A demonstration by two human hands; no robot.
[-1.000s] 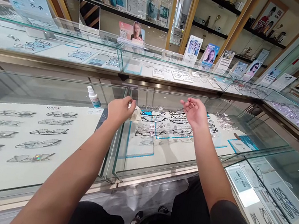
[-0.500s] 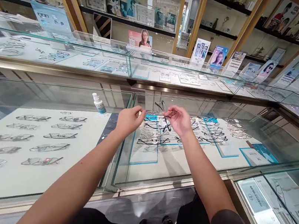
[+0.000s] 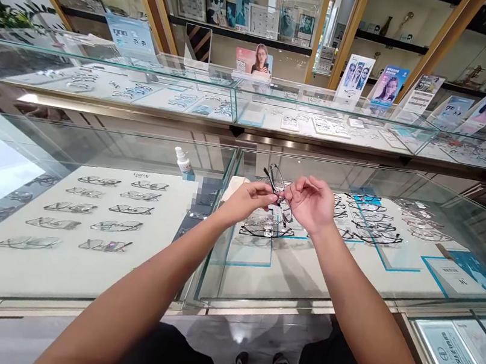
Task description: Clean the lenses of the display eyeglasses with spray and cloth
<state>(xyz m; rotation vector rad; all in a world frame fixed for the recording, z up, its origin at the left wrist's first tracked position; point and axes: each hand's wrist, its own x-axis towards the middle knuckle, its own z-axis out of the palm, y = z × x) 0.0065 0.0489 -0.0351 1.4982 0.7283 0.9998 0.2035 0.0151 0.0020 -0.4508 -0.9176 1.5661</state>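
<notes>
Above the glass showcase, a dark-framed pair of eyeglasses is held up on edge, its temples sticking up and its lower part hanging under my fingers. My right hand pinches it near the middle between thumb and fingertips, palm turned partly up. From the other side, my left hand closes its thumb and fingers at the same middle part. The fingertips meet there and hide the exact contact. Below lie several rows of eyeglasses inside the case. A pale object shows behind my left hand.
A white spray bottle stands on the left case's glass. Under it, several eyeglasses lie in columns on a white panel. A raised glass counter with advertising cards runs across the back. Another case borders the right.
My left hand has moved right and closed on the eyeglasses, which my right hand was holding alone. The view has shifted, so the scene sits further right on the left side.
</notes>
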